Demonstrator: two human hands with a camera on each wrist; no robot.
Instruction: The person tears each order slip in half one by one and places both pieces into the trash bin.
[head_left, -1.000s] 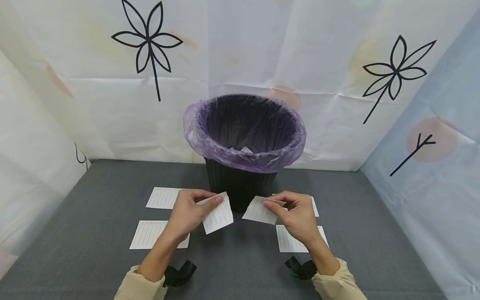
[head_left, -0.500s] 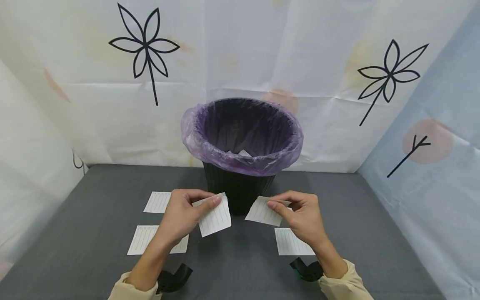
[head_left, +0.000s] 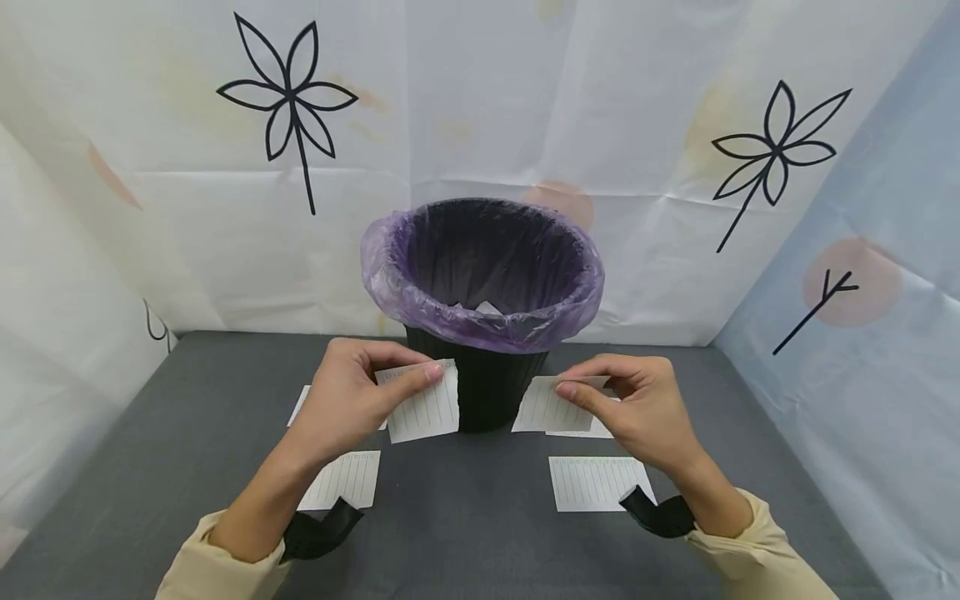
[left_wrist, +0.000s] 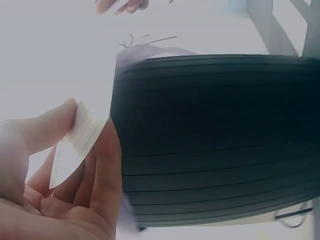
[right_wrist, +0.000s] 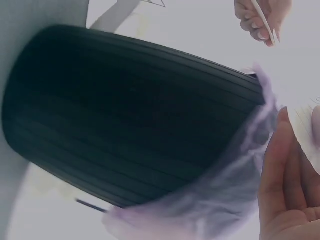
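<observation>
In the head view my left hand pinches a torn piece of lined paper between thumb and fingers. Opposite it, my right hand pinches another torn piece of lined paper. A gap separates the two ragged edges, and both pieces are held up in front of a black trash bin. The left wrist view shows the lined paper bent under the thumb. At the right edge of the right wrist view, fingers hold the other piece.
A purple bag lines the bin, with white scraps inside. Lined paper sheets lie on the grey table: one at front left, one at front right, others partly hidden behind the hands. Fabric walls stand behind.
Both hands have risen and spread farther apart, each carrying its torn piece, so the gap between the pieces is wider. The view has tilted slightly.
</observation>
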